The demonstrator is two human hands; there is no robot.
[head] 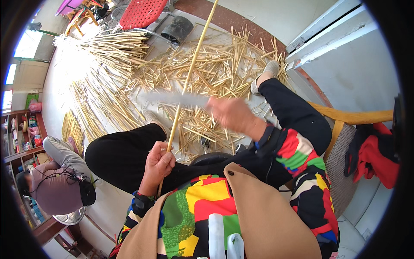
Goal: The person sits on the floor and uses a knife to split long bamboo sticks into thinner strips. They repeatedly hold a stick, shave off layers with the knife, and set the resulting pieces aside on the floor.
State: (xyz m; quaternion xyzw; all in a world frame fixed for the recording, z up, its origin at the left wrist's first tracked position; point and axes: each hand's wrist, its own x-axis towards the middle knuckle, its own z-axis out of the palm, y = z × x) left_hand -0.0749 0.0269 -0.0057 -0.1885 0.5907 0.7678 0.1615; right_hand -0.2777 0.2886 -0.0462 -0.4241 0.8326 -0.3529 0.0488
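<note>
A long yellow reed-like stalk (pixel 195 58) runs upward from my left hand (pixel 157 163), whose fingers are closed around its lower part above my lap. My right hand (pixel 233 117) grips a knife-like blade (pixel 190 99), blurred by motion. The blade points left and crosses the stalk in the picture; whether the two touch, I cannot tell. Its handle is hidden inside my fist. Beyond my knees, short cut stalk pieces (pixel 210 73) lie scattered thickly over the floor. Longer stalks (pixel 97 100) are spread in bundles to the left.
Another person (pixel 58 187) sits at the left beside shelves (pixel 22 152) of goods. A red woven chair (pixel 142 14) and a dark cylinder (pixel 177 29) stand ahead. On my right are a wooden-armed chair (pixel 359 116) with red and black cloth (pixel 378 158) and a pale door (pixel 352 61).
</note>
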